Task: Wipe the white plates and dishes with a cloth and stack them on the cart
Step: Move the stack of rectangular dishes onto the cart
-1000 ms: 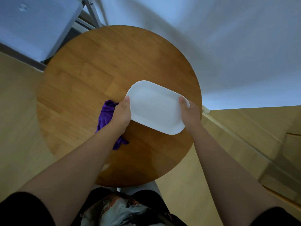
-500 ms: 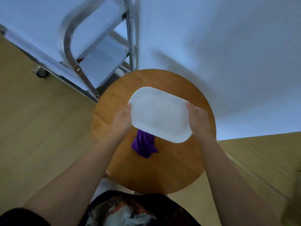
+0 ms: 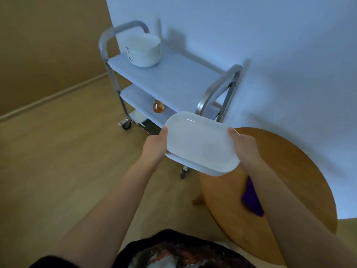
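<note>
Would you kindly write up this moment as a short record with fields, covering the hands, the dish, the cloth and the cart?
left hand: grips the left end of the dish
right hand: grips the right end
white dish: oblong, held in the air between table and cart
purple cloth: lies on the round wooden table, partly hidden by the right forearm
cart: metal frame, wheeled
stack of white plates: on the cart's top shelf
amber object: lower shelf, unidentifiable

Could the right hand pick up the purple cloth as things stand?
Probably not: the right hand and left hand both grip the white dish, while the cloth lies on the table under the right forearm.
</note>
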`<state>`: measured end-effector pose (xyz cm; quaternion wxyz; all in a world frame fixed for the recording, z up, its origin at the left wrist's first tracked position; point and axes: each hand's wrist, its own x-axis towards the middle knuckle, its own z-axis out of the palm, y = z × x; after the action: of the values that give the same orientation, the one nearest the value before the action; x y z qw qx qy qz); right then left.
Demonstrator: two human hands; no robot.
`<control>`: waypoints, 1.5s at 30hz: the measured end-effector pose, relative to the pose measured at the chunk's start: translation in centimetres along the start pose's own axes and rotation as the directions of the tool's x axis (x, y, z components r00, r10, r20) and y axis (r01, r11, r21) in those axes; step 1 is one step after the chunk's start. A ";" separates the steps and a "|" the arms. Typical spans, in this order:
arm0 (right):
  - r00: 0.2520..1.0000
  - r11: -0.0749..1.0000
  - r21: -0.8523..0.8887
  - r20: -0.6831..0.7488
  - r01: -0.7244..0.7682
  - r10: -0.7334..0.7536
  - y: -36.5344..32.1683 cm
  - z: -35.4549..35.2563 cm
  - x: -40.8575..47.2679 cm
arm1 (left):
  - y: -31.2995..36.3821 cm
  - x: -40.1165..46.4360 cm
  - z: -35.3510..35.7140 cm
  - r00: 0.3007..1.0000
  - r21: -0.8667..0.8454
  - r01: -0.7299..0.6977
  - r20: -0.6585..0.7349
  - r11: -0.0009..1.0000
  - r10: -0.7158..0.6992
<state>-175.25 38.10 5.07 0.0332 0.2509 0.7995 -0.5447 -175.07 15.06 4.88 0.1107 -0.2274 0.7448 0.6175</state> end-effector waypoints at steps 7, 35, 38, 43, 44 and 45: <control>0.998 0.999 -0.037 0.064 0.005 -0.002 -7.2 7.7 0.5 | 2.0 3.2 -8.8 0.995 -0.130 0.040 -0.082 0.991 -0.051; 0.961 0.977 0.093 -0.187 -0.190 0.205 -16.5 15.8 31.4 | 17.4 38.3 -1.5 0.961 0.006 0.204 0.189 0.979 -0.201; 0.939 0.955 0.148 -0.195 -0.257 0.283 -16.1 16.7 34.9 | 18.1 42.4 0.2 0.943 0.049 0.230 0.238 0.972 -0.235; 0.884 0.914 0.197 -0.249 -0.354 0.396 -16.0 18.1 40.1 | 19.4 49.2 3.3 0.914 0.120 0.254 0.294 0.960 -0.279; 0.871 0.909 0.195 -0.270 -0.368 0.410 -15.8 18.3 41.1 | 19.5 50.3 3.9 0.910 0.134 0.253 0.304 0.958 -0.283; 0.862 0.906 0.192 -0.285 -0.378 0.420 -15.7 18.4 41.9 | 19.5 51.4 4.4 0.905 0.146 0.256 0.311 0.956 -0.290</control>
<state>-222.75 32.62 -2.63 -0.0008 0.4976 0.6877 -0.5286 -229.65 11.60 -1.99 0.3299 -0.2172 0.7073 0.5863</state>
